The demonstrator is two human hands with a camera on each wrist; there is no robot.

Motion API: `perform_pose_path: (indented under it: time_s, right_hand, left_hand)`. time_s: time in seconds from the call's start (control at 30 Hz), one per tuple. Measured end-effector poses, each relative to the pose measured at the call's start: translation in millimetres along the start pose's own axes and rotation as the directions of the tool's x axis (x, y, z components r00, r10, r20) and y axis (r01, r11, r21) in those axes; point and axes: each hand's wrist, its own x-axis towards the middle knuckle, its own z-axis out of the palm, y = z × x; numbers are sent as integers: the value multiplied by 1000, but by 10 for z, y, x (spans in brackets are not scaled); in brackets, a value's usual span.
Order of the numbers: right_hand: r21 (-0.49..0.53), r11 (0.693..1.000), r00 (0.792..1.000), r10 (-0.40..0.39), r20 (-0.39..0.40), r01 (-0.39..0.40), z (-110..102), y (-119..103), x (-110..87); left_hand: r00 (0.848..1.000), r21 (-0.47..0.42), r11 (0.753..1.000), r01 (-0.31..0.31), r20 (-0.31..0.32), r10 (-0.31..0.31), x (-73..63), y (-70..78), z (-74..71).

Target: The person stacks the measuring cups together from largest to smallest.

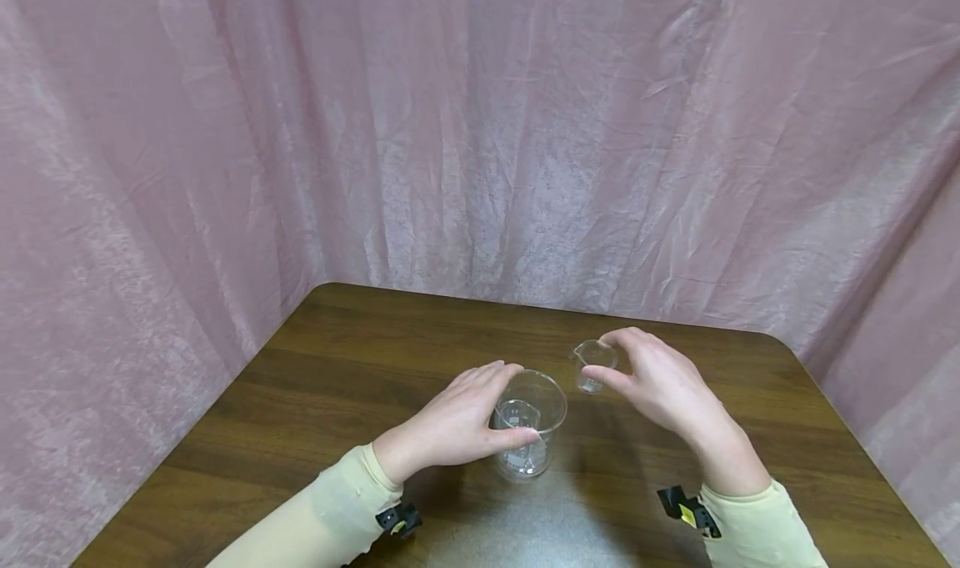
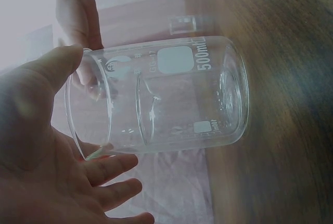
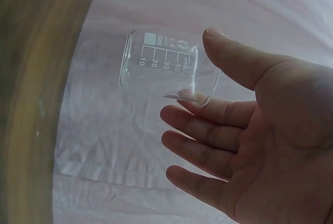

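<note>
Large beaker (image 1: 553,416) holding a medium beaker (image 1: 517,418) is pinched in left grip (image 1: 465,418), small beaker (image 3: 161,69) in right grip (image 1: 663,380)

500 ml beaker (image 2: 174,60): clear glass, white print, spouted rim, upright; left hand (image 1: 463,418) grips it at the rim. Unclear whether the base touches the table. Smaller glass beaker (image 2: 182,110) nested inside, upright, rim well below the outer one; its small mark seems to read 100 ml. 50 ml beaker (image 3: 165,68): clear, white scale 10 to 40, upright, raised, pinched near the rim by right hand (image 1: 667,380); apart from the large one, farther right.
</note>
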Motion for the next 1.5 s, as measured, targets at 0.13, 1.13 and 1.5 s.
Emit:
perform_pose_path:
  time_s: [0.13,1.13,1.5]
  right_hand:
    - [5,1000,1000,-8,-1,8,-8,-41,-3]
    - [-28,997,994,-76,-79,74,-43,-231,-75]
    - [-6,996,990,-88,-107,87,-66,-300,-92]
  left_hand:
    - [1000,-2,1000,5,3,-5,1,9,0]
    - [999,-5,1000,27,23,-27,37,16,4]
    - [999,-10,1000,29,22,-29,30,8,10]
